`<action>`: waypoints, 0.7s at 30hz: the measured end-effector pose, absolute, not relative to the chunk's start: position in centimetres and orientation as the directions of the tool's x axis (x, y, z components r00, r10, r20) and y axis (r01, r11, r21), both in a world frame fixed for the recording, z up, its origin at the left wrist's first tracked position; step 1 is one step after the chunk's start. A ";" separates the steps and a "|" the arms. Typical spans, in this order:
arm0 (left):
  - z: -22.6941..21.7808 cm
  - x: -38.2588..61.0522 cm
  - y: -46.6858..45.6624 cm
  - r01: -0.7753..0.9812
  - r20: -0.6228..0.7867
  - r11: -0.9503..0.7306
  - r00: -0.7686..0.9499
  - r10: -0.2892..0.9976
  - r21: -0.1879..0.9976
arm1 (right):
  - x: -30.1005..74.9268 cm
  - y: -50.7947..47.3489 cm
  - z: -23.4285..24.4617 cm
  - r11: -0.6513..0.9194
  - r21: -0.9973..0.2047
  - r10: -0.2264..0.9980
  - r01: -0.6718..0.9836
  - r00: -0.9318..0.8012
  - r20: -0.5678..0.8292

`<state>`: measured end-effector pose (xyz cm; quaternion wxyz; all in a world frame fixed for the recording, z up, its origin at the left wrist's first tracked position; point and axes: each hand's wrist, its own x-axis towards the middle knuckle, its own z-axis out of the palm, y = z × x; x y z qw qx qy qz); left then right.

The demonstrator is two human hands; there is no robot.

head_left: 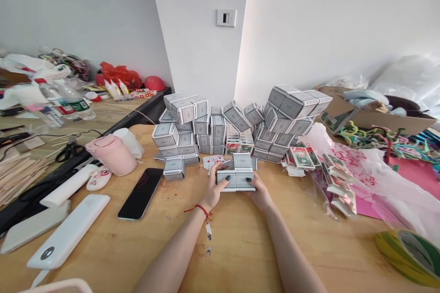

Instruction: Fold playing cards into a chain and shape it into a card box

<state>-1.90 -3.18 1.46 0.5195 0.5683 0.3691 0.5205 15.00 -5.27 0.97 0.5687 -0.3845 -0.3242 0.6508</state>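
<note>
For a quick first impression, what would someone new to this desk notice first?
The big heap of grey card boxes grabs attention first, at the far edge of the wooden table. Just in front of it, the left hand and right hand grip a block of boxes. To the right lies a pink-printed plastic bag.

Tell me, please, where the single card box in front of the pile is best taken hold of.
Pinch the single card box by its left and right ends, coming from the front, past your left hand. Its front is open, while the pile of card boxes crowds its back.
</note>
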 end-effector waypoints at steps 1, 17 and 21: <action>1.2 -1.7 -3.0 -0.145 0.171 -0.148 0.157 0.973 0.978 | 14.9 -5.2 0.8 -0.110 -0.864 0.993 -0.491 -0.028 -0.111; 0.4 -1.1 -2.5 -0.069 0.225 -0.221 0.063 0.972 0.973 | 13.9 -5.5 1.5 0.143 -0.938 0.986 -0.316 0.128 0.107; 0.6 -1.0 -2.5 -0.019 0.268 -0.268 0.028 0.963 0.963 | 13.9 -5.3 1.4 0.119 -0.931 0.989 -0.346 0.127 0.079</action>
